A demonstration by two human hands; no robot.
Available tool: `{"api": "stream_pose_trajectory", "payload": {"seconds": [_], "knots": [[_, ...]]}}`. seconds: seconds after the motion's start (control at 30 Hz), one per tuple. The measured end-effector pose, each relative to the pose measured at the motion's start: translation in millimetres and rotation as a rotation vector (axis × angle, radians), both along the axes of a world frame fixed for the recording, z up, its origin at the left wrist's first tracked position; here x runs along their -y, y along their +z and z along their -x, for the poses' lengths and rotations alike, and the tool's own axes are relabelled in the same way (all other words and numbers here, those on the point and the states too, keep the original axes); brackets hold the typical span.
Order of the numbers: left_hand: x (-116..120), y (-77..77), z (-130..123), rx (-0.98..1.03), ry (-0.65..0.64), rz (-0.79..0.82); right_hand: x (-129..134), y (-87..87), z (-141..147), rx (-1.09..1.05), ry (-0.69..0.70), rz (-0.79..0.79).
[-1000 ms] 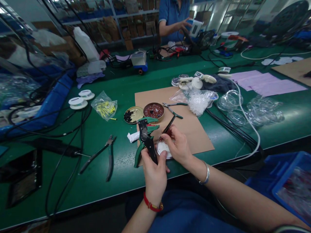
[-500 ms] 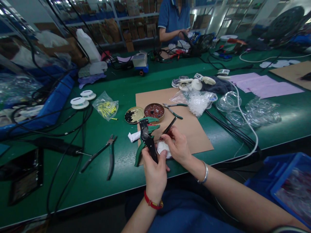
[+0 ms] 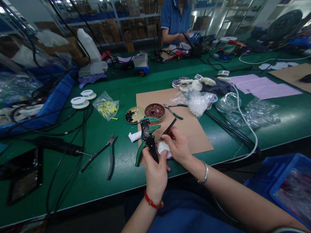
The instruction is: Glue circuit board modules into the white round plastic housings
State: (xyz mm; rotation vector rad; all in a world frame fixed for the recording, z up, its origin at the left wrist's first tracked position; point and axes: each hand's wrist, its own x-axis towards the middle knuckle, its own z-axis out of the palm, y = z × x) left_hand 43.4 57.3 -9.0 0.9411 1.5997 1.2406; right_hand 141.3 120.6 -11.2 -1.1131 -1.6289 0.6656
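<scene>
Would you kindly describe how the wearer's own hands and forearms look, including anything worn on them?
Both hands are ungloved, and no sleeve reaches either wrist. The left hand has a red bracelet with gold-coloured details at its wrist. The right hand has a shiny silver bangle at its wrist.

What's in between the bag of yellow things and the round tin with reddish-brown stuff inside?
In the head view, a gold round lid with black smears lies between the bag and the tin.
</scene>
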Motion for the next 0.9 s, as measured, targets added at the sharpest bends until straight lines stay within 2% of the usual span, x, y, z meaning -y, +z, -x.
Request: {"api": "stream_pose_trajectory", "payload": {"seconds": [0.9], "knots": [[0.4,1.7,1.5,-0.026,-0.019,0.014,1.8,-5.3,1.9,-0.018,-0.027,0.012]]}}
